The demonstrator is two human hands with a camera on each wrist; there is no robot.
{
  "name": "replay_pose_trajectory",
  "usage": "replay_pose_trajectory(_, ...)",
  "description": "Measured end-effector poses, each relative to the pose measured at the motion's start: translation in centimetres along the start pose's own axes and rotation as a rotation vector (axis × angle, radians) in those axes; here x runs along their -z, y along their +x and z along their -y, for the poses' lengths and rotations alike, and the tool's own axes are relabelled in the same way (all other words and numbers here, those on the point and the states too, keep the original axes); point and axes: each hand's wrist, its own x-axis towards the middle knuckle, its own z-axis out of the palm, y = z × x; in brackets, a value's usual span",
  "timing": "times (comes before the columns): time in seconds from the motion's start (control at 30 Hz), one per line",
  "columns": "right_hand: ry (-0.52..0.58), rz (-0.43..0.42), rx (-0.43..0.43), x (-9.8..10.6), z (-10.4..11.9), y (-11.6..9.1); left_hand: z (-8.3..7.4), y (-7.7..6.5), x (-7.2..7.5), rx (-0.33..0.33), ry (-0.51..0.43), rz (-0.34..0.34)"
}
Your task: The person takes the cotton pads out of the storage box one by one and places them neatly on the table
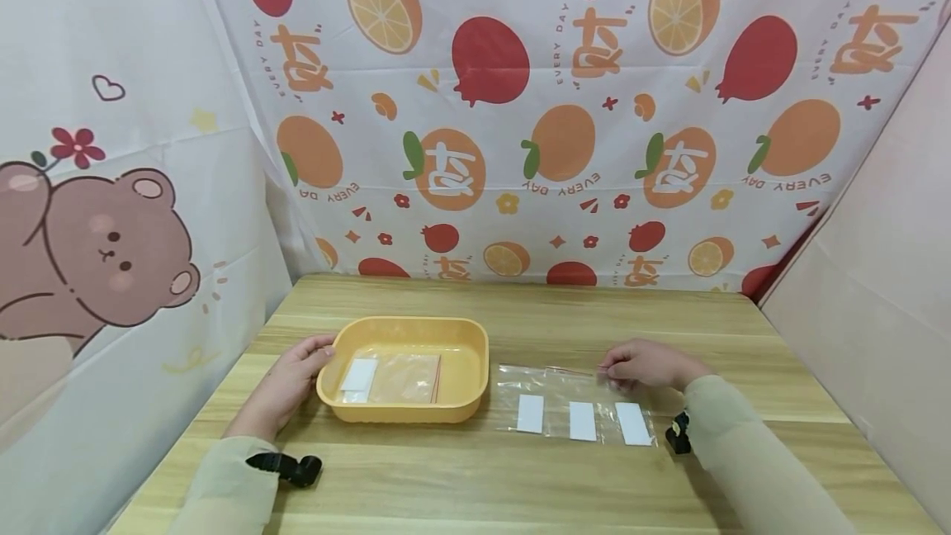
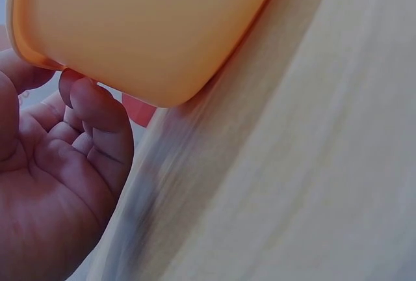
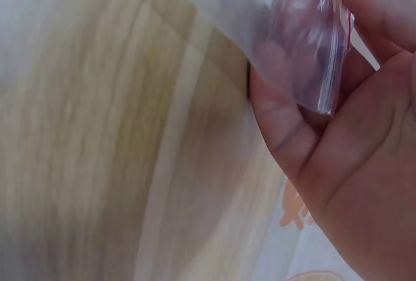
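Observation:
A yellow tray (image 1: 475,353) sits left of centre on the wooden table (image 1: 483,485). Inside it lies a clear zip bag (image 1: 401,378) with a white label. My left hand (image 1: 315,353) holds the tray's left rim, thumb on top; in the left wrist view the curled fingers (image 2: 97,112) touch the tray's outer wall (image 2: 143,27). Right of the tray, clear zip bags (image 1: 572,403) with three white labels lie flat. My right hand (image 1: 611,370) pinches their top edge; the right wrist view shows the fingers (image 3: 364,27) gripping the zip strip of a bag (image 3: 312,60).
Printed fruit-pattern cloth (image 1: 565,106) hangs behind the table, and a bear-print cloth (image 1: 111,238) closes the left side. A plain panel (image 1: 877,271) stands on the right. Bare wood (image 1: 609,312) lies behind the bags.

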Motion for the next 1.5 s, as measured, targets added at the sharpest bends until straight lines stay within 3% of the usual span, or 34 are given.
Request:
replay_pose_trajectory(0.6,-0.205,-0.082,-0.008,-0.8,1.2,0.2,0.4,0.3,0.3,0.005,0.003,-0.004)
replay_pose_trajectory(0.87,-0.378,-0.166,-0.023,-0.6,2.0,-0.5,0.4,0.3,0.3,-0.011,0.0,-0.012)
replay_pose_trajectory(1.33,-0.421,-0.177,-0.051,-0.4,3.5,-1.3,0.1,0.3,0.3,-0.017,0.004,-0.008)
replay_pose_trajectory(1.5,-0.412,-0.18,-0.008,-0.3,4.3,-1.3,0.3,0.4,0.3,-0.02,0.005,-0.008)
